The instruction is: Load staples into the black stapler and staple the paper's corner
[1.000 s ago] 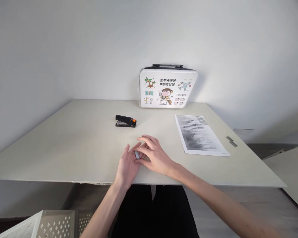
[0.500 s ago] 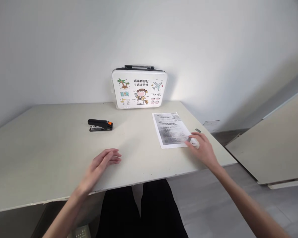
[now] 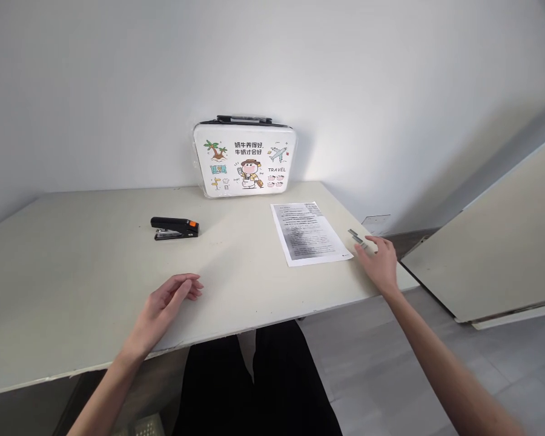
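At the table's right edge, my right hand [image 3: 378, 261] has its thumb and fingers apart around small grey strips that look like staples [image 3: 356, 237]. The strips lie on the table just beyond the lower right corner of a printed sheet of paper [image 3: 309, 235]; whether a fingertip still touches one is hard to tell. My left hand [image 3: 170, 298] rests near the front edge, fingers loosely bent and apart, holding nothing. Beyond it lies a black stapler [image 3: 175, 228] with an orange patch at its right end.
A white case [image 3: 246, 160] with cartoon prints and a black handle stands at the back of the pale table [image 3: 95, 266], against the wall. To the right, a pale panel [image 3: 495, 248] stands on the grey floor below table height.
My right hand has moved right, off the paper, carrying a grey strip to beside the other one; its fingers are now looser. The whole view has shifted slightly.
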{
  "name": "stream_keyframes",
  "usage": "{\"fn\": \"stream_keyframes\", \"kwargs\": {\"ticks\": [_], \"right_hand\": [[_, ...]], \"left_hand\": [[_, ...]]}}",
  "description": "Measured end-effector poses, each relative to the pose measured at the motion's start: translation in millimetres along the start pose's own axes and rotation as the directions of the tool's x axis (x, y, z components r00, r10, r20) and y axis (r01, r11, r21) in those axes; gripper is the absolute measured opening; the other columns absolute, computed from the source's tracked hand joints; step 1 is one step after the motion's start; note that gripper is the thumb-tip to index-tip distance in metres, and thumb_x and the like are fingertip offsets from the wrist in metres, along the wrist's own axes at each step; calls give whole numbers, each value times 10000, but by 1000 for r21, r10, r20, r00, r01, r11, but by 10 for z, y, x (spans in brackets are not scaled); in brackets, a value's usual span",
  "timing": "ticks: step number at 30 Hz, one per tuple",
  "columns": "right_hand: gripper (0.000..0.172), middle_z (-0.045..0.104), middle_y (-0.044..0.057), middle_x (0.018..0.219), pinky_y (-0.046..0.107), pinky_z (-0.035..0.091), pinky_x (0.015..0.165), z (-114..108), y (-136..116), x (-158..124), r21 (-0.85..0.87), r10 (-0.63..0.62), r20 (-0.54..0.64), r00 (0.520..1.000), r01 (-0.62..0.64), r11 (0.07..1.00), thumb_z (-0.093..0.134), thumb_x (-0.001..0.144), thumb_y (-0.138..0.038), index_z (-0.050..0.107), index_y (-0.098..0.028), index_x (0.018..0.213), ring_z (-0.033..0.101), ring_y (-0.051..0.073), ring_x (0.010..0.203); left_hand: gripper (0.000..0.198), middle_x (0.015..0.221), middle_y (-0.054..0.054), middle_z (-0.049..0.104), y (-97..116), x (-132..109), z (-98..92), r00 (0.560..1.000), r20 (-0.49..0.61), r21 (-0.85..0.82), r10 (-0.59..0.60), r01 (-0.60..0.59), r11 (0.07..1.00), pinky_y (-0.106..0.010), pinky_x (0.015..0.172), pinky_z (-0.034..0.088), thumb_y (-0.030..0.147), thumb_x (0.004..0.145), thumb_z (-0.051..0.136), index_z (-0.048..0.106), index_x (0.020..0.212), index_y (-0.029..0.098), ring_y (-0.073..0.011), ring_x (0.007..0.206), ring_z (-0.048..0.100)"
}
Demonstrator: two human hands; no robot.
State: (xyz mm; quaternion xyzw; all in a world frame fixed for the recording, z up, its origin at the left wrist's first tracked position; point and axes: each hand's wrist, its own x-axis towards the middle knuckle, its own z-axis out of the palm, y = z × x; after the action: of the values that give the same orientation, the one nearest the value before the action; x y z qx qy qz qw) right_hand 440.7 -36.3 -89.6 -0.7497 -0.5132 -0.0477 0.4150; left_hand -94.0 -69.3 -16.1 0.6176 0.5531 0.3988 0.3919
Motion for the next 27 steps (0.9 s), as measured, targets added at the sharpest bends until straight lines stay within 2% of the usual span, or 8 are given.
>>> {"fn": "stream_keyframes", "kwargs": {"ticks": [4,7,9,11,13,14,18,27], "right_hand": [[349,725,142,1239,444,552,928,4,-665,-381,339,-169,95,981,128,932,647,936,-494,712,-211,1131,672,279,1134],[284,773,85,1146,414,570,908,26,-1162,-651,528,-245,293,924,57,847,661,955,-484,734,-241,1081,709,245,1062],[265,787,62,1045,404,587,882,35,-1393,-764,612,-306,446,841,-38,790,670,954,-492,737,-249,1034,733,232,975],[260,782,41,925,386,595,814,33,-1532,-817,639,-372,572,731,-112,761,679,951,-498,732,-247,995,739,221,865],[259,765,23,837,358,578,741,22,-1596,-828,630,-418,638,647,-126,766,687,949,-496,733,-242,971,725,210,789],[260,760,19,819,347,566,721,16,-1609,-826,623,-428,650,628,-118,773,688,950,-494,736,-239,962,718,204,772],[267,757,20,840,342,556,737,3,-1599,-823,620,-414,649,638,-130,774,673,962,-492,727,-231,953,723,202,786],[265,741,28,880,373,564,803,17,-1576,-866,644,-394,633,667,-172,745,665,968,-483,706,-221,967,738,215,809]], "left_hand": [[537,1027,-99,769,-34,5,3,1000,-19,-21,-2,2,1000,-429,966,547,727,882,672,759,1085,237,-294,927,697],[498,1057,-94,764,-111,10,0,999,-40,-76,-12,9,997,-415,987,539,686,913,669,750,1106,235,-279,967,696],[462,1069,-87,758,-152,5,-7,998,-53,-120,-17,11,993,-398,990,539,654,936,664,746,1116,237,-267,994,694],[445,1064,-83,754,-162,-4,-12,998,-60,-143,-21,12,990,-389,988,540,640,943,665,745,1116,237,-259,996,693],[453,1058,-83,753,-142,-14,-12,998,-65,-139,-25,15,990,-395,989,537,641,939,669,745,1119,232,-258,980,692],[465,1052,-86,754,-127,-19,-9,997,-73,-134,-27,17,991,-402,989,536,648,932,673,746,1115,227,-261,969,692],[505,1043,-100,755,-94,-28,0,995,-96,-141,-31,17,990,-423,992,536,675,907,683,747,1103,214,-277,962,692],[493,1037,-100,746,-91,-48,-12,995,-98,-138,3,-17,990,-435,995,540,656,945,651,731,1123,204,-265,967,690]]}}
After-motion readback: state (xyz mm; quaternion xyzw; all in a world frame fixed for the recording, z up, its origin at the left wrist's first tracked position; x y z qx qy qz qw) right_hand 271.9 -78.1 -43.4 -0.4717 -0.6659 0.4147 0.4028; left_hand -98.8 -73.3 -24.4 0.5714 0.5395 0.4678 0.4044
